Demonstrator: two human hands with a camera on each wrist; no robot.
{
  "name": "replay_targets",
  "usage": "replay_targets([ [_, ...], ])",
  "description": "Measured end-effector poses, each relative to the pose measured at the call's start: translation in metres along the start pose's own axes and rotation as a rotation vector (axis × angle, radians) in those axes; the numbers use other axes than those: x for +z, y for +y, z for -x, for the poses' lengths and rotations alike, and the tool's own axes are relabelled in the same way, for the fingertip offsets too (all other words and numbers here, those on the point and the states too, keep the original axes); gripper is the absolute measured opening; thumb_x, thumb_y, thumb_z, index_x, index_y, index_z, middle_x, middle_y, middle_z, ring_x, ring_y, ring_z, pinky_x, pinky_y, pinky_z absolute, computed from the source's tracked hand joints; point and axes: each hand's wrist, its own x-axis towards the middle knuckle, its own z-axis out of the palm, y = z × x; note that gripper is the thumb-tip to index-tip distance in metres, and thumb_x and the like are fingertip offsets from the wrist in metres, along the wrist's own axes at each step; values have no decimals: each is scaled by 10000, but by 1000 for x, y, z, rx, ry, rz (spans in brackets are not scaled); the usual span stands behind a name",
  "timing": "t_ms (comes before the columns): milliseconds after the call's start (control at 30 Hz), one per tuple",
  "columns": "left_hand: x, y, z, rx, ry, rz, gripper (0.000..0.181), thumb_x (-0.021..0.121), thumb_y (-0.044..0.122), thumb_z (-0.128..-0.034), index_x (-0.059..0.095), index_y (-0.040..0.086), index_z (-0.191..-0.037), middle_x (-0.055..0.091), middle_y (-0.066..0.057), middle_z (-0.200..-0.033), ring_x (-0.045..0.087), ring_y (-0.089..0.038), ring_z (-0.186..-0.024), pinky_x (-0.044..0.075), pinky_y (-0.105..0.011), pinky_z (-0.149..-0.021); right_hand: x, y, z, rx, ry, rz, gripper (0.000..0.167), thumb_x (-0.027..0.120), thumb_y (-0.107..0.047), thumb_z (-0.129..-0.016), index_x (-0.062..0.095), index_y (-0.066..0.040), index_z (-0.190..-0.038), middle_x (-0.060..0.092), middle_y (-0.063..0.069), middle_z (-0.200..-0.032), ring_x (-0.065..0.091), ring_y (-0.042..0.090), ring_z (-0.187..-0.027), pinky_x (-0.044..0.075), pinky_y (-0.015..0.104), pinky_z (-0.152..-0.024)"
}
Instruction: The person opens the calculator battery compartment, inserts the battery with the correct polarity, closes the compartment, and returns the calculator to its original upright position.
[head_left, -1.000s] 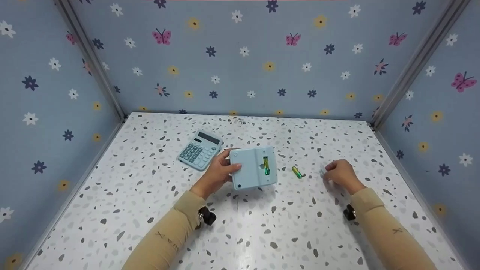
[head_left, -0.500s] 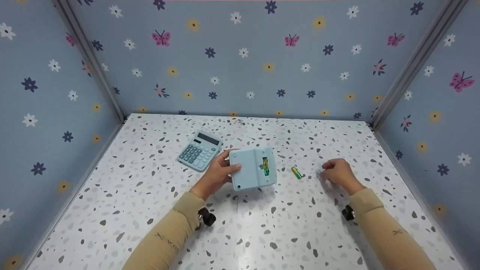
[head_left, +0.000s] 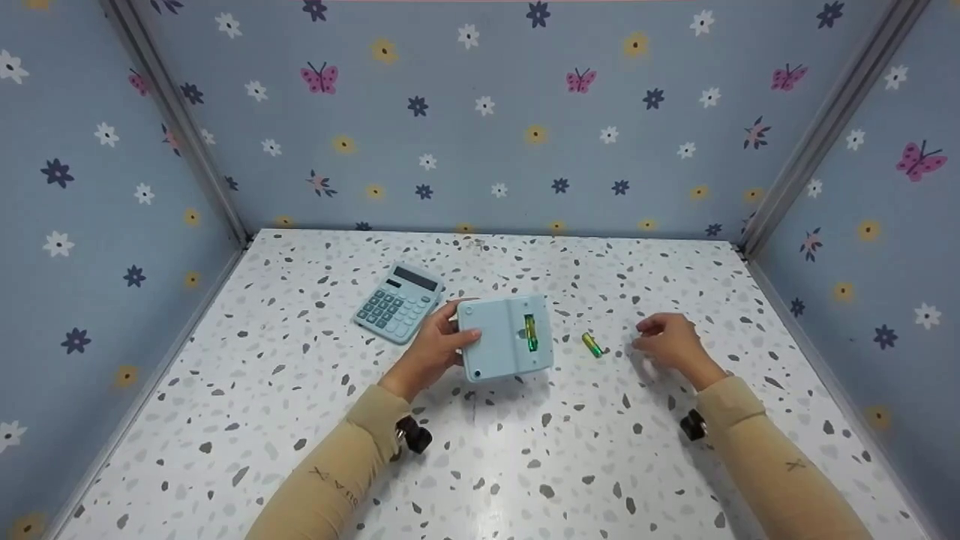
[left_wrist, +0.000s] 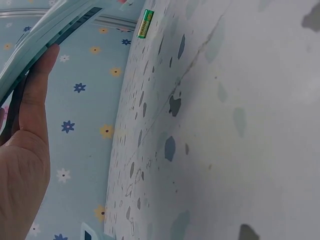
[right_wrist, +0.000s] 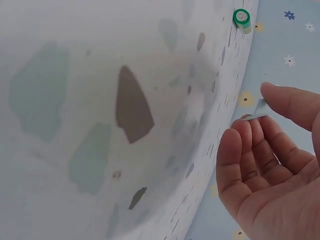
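Left hand (head_left: 431, 349): grips upturned calculator (head_left: 491, 345) by left edge, thumb on back
Fitted battery (head_left: 531, 334): in calculator's back, long axis running far to near, slight slant
Right hand (head_left: 671, 345): fingers curled, thumb and fingertips pinching small pale piece (right_wrist: 258, 109), apart from table (head_left: 480, 465)
Calculator lies left of right hand, well apart
Loose battery (head_left: 592, 345): on table between calculator and right hand, touching neither; long axis slants far-left to near-right
Second calculator (head_left: 399, 302): face up, beyond left hand
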Motion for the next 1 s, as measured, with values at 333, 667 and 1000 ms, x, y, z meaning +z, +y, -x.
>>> replay_targets([
  [333,1,1,2,-2,4,4,624,663,25,-1043,427,65,-1620,722,-35,-1325,741,-220,-1120,679,-433,-849,5,-6,2,-47,44,-16,365,768,-122,-983,700,62,-1290,709,186,-1167,642,247,-1003,536,280,-780],
  [667,0,-1,0,0,5,6,612,662,27,-1048,434,64,-1615,738,-15,-1299,749,-208,-1104,679,-427,-848,8,-13,4,-80,41,-33,383,756,-127,-1002,688,55,-1332,711,192,-1190,640,258,-1037,552,289,-801],
  [1000,-1,-1,0,-6,3,-18,601,670,67,-1056,447,95,-1614,710,-66,-1401,736,-213,-1163,670,-432,-874,11,-23,8,-94,54,-36,419,744,-142,-1008,673,36,-1381,707,193,-1219,642,271,-1057,548,279,-814],
])
